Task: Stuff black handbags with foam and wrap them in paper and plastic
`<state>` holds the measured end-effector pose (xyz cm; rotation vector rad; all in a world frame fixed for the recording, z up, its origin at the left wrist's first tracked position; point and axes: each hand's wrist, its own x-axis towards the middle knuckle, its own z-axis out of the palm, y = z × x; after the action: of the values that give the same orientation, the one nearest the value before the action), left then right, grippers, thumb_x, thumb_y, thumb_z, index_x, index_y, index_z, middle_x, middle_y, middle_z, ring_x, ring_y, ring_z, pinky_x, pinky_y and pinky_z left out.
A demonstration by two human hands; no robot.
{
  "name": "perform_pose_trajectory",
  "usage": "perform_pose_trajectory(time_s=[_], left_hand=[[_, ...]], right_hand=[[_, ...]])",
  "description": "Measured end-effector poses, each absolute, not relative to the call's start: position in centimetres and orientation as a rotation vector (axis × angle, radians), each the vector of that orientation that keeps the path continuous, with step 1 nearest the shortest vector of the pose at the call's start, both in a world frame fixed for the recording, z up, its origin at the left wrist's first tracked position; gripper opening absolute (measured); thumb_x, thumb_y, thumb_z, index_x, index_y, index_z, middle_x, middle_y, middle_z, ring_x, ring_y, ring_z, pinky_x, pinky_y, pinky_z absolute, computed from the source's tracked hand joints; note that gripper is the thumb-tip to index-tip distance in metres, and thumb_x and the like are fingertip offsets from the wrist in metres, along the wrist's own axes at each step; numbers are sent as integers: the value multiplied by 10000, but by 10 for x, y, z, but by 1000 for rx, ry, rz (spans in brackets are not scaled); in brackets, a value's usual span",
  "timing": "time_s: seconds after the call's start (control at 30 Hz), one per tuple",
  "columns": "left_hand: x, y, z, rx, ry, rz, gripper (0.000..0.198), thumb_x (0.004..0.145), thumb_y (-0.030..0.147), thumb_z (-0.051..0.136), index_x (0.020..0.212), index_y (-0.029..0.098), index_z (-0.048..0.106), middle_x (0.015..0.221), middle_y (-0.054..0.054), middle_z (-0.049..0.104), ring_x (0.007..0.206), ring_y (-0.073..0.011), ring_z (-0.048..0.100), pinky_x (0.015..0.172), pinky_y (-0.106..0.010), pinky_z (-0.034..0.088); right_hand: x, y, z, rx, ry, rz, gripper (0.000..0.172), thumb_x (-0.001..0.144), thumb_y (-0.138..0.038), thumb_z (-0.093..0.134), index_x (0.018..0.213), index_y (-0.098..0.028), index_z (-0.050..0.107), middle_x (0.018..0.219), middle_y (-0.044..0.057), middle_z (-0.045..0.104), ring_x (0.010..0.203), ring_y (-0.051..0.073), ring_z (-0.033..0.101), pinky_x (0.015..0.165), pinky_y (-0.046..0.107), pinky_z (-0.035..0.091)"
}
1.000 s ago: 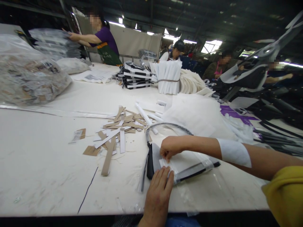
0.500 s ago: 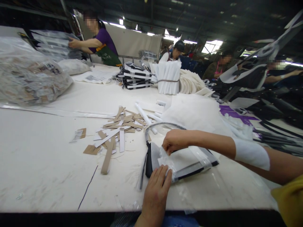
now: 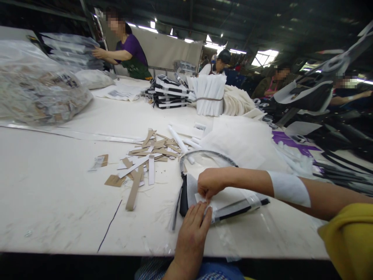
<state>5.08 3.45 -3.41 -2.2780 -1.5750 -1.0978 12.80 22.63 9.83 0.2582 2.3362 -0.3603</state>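
Note:
A folded black-and-white fabric piece in a clear plastic bag [image 3: 233, 204] lies near the front edge of the white table [image 3: 58, 194]. My left hand [image 3: 192, 233] lies flat on the bag's near left corner, fingers stretched out together. My right hand [image 3: 211, 182] reaches in from the right, its fingertips pinched on the bag's white edge just above the left hand. A white band wraps my right forearm [image 3: 288, 188]. A black curved strap [image 3: 204, 153] loops behind the bag.
Brown and white paper strips [image 3: 145, 159] lie scattered left of the bag. White tissue sheets [image 3: 241, 140], a bundle of white pieces [image 3: 210, 95] and stacked black-and-white items [image 3: 169, 95] sit farther back. A big filled plastic sack [image 3: 37, 93] rests at left. Other people work beyond.
My right hand lifted the bag's edge up a little, then came back down to pinch it close over the left hand. The person in purple keeps handling the stacked bags at back left.

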Motion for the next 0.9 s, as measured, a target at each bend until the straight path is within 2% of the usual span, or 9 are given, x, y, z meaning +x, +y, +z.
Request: perform_pose_trajectory(time_s=[0.27, 0.47, 0.63, 0.77, 0.9], left_hand=[[52, 36, -41, -2222, -1536, -1141, 403, 948, 51, 388, 1239, 171, 639, 1256, -92, 683, 1191, -223, 627, 982, -398, 574], [50, 34, -42, -2173, -1567, -1193, 360, 930, 60, 471, 1216, 177, 655, 1218, -137, 669, 1171, -244, 628, 934, -383, 589], [48, 37, -38, -2270, -1507, -1136, 391, 936, 38, 432, 1256, 153, 624, 1344, -66, 642, 1251, -236, 581, 992, -391, 551], [47, 39, -37, -2279, -1491, -1125, 392, 945, 46, 414, 1253, 170, 622, 1317, 1, 664, 1204, -216, 615, 965, -378, 548], [47, 39, -38, -2274, -1497, -1139, 387, 951, 54, 397, 1238, 168, 630, 1284, 1, 684, 1178, -210, 633, 952, -368, 547]], right_hand=[[113, 219, 92, 164, 2296, -143, 193, 743, -353, 780, 893, -235, 810, 731, 16, 729, 582, 142, 526, 533, 280, 276], [108, 215, 96, 125, 2266, -83, 193, 748, -396, 787, 861, -241, 803, 741, 13, 732, 588, 135, 554, 530, 262, 293], [107, 214, 95, 129, 2315, -21, 121, 798, -271, 725, 857, -191, 794, 757, 52, 734, 610, 151, 571, 531, 266, 290], [107, 217, 92, 122, 2322, -23, 146, 782, -333, 759, 841, -203, 787, 749, 33, 730, 587, 139, 548, 517, 257, 277], [108, 220, 93, 136, 2331, -44, 184, 781, -382, 776, 854, -214, 789, 751, 19, 731, 597, 130, 535, 520, 256, 268]])
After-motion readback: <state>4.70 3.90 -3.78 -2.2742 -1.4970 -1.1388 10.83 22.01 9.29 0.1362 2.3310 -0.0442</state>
